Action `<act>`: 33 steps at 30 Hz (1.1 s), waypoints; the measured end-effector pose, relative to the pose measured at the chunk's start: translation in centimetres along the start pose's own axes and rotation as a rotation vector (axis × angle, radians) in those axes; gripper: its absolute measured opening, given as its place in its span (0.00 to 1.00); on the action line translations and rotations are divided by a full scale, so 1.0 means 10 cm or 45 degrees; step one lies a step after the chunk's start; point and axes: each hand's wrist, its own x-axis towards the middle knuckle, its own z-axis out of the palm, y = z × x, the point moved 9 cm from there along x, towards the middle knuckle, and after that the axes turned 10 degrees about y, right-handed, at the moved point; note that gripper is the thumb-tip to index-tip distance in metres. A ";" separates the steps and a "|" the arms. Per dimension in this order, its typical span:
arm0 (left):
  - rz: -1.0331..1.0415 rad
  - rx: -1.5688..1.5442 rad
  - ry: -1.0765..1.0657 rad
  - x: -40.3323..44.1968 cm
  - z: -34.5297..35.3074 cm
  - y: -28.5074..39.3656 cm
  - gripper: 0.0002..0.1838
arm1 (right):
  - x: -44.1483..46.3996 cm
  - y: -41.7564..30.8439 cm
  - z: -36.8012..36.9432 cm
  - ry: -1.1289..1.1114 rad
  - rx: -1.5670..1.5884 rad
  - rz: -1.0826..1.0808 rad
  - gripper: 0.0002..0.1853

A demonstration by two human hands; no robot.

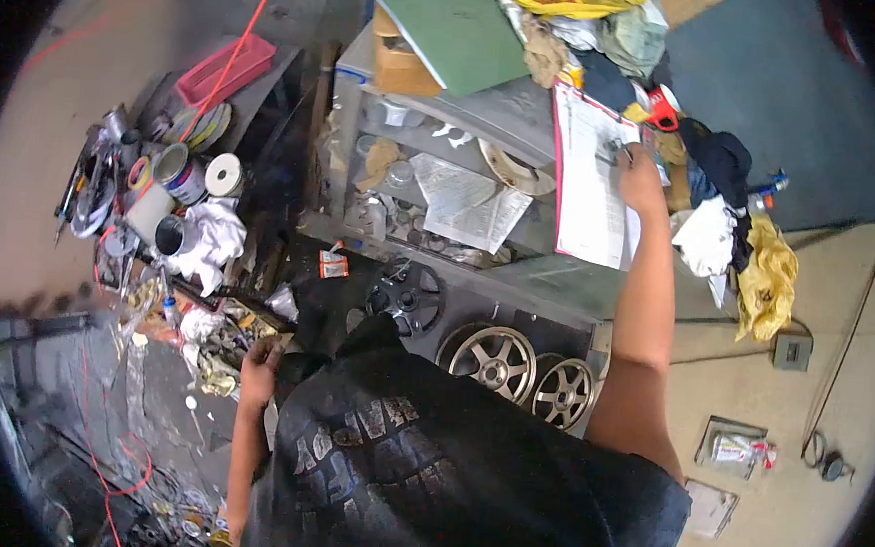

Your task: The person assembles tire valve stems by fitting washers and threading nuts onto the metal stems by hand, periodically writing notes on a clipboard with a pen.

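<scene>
My right hand reaches out over a red-edged clipboard that carries white printed sheets. Its fingers are closed near the upper part of the papers, around a small dark thing too unclear to name. Down by my waist, my left hand has bent fingers close to dark cloth; what they hold, if anything, is hidden. The clipboard rests on a cluttered grey cabinet top.
Shelves below hold loose printed sheets and a round plate-like part. Wheel rims stand on the floor. Rags and a yellow bag lie to the right. Paint cans and a pink basket sit left, beside a red hose.
</scene>
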 end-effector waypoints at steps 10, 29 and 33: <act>0.227 -0.127 -0.296 -0.27 0.54 1.50 0.14 | -0.05 0.14 -0.10 0.262 0.390 0.275 0.15; 0.420 -0.009 -0.396 -0.56 0.85 2.66 0.09 | -0.82 -1.92 -0.62 0.065 0.371 -0.484 0.15; 0.955 -0.009 -0.197 -0.67 0.81 3.25 0.08 | -1.29 -2.82 -0.12 -0.542 0.685 -0.534 0.10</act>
